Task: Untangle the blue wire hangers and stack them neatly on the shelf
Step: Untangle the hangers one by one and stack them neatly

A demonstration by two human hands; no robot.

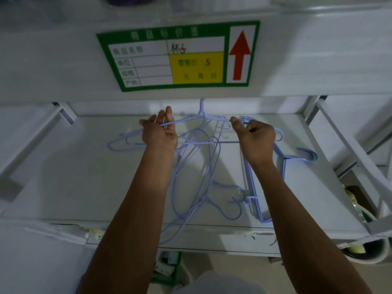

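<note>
both hands grip one hanger (191, 120) near the shelf's (74, 166) back edge: left hand (160, 132) pinching wire, right hand (255, 137) fisted; the tangle (201, 177) remains knotted, nothing yet stacked.

Open shelf (70, 183) surface is seen left of the tangled hangers (199, 166), wide enough for a hand to be passed through. Right of the tangle, room is narrowed by a stacked pair of hangers (282, 166) lying flat. Above the tangle, headroom is cut by the upper shelf's front edge carrying the price label (178, 58). Behind the tangle, passage is closed off by the back wall. Slanted brackets (27, 149) are set at both ends.
</note>
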